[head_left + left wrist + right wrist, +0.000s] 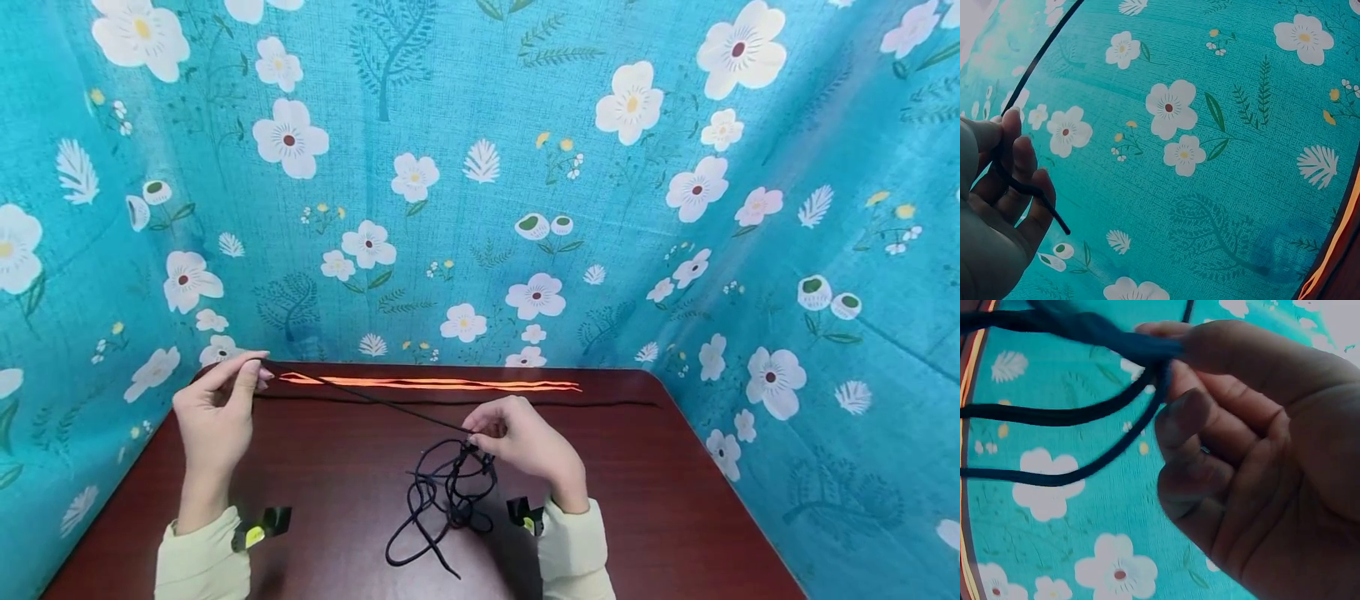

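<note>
Head view high, facing forward-down; close wrist views share floral curtain (1235,175).

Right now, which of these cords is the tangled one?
The gripped black cord, stretched from left hand to right hand, its loops bunched near the latter. The other black cord lies nearly straight; the orange cord runs in long strands.

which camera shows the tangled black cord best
The head view: it shows the tangled black cord, its loops and the stretch between left hand and right hand. The left wrist view shows only one stretch and a free end; the right wrist view, some strands, partly blurred.
</note>
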`<state>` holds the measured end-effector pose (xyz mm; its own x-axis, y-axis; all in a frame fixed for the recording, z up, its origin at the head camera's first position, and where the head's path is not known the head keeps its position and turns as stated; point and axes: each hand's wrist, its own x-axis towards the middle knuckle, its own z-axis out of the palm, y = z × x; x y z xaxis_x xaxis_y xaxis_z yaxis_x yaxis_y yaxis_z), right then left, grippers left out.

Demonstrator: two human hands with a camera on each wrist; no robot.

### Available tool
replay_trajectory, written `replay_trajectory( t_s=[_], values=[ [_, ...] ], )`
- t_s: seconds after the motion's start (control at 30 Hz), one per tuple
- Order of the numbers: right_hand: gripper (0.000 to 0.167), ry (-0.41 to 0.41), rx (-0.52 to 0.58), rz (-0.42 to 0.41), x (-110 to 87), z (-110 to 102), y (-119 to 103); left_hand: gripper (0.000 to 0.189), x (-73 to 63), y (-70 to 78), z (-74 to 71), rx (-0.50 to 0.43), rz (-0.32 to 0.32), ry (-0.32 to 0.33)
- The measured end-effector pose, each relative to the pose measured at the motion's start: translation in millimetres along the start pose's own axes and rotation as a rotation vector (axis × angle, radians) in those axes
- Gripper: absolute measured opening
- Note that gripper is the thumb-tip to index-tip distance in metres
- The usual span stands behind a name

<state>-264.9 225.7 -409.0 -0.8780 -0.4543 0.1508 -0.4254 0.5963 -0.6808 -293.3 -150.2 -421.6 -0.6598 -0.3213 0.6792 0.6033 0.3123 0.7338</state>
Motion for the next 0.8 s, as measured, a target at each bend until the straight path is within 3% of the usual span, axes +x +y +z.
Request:
replay_trajectory(
  t_s=[0.27,0.57,0.77,0.8],
  values=[
    [0.012,0.005,-0.038,0.065,-13.2,-14.1,12.2,0.018,3.1,-3.2,-5.6,-0.022,0.009,0.123],
    [0.018,0.136,-0.103,0.148,-24.2,-28.6,29.2,0.021,10.9,-9.1,-23.5,-0.076,0.018,0.355],
    [0.017,0.190,-0.116,0.231,-30.3,-35.5,39.6,0.023,12.1,-13.9,-39.5,-0.055,-0.001,0.483],
    [0.016,0.202,-0.123,0.245,-32.0,-36.5,41.9,0.024,12.3,-15.2,-41.9,-0.018,-0.018,0.496]
  ],
)
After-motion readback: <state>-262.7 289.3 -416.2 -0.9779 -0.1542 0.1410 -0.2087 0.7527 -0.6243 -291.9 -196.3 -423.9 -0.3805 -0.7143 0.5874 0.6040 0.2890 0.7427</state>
